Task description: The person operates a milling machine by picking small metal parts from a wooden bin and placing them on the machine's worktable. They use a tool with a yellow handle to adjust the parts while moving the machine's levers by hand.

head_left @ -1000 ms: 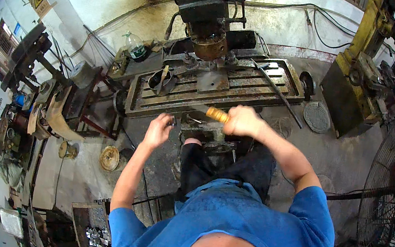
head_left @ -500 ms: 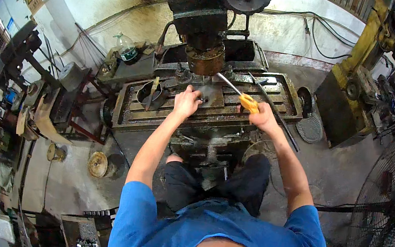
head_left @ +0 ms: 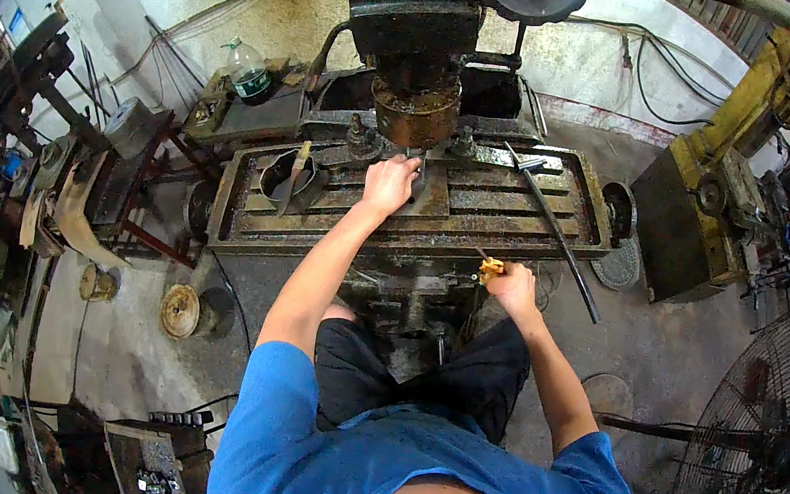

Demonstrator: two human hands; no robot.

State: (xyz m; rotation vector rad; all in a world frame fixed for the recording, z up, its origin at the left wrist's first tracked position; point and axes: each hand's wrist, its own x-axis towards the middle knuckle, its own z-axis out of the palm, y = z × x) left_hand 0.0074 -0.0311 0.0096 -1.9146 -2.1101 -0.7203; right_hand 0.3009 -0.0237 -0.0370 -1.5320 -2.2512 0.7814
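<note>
My right hand [head_left: 514, 288] is wrapped round a yellow air blow gun [head_left: 490, 268], held low at the front edge of the milling machine's slotted table [head_left: 463, 226]. The gun's thin nozzle points up and to the left, much of it hard to see. My left hand [head_left: 389, 186] reaches over the table to a spot just below the rusty round spindle [head_left: 416, 114]. Its fingers are closed together at the cutter; what they hold, if anything, is too small to make out. Metal chips lie scattered over the table.
An open container with a brush [head_left: 298, 173] stands on the table's left part. A dark bar [head_left: 558, 235] sticks out past the table's right front edge. A large fan [head_left: 752, 439] is at lower right. Buckets [head_left: 180, 310] stand on the floor at left.
My right hand has drawn the blow gun back toward me and lower, away from the spindle. My left hand has moved forward and closed its fingers beneath the spindle.
</note>
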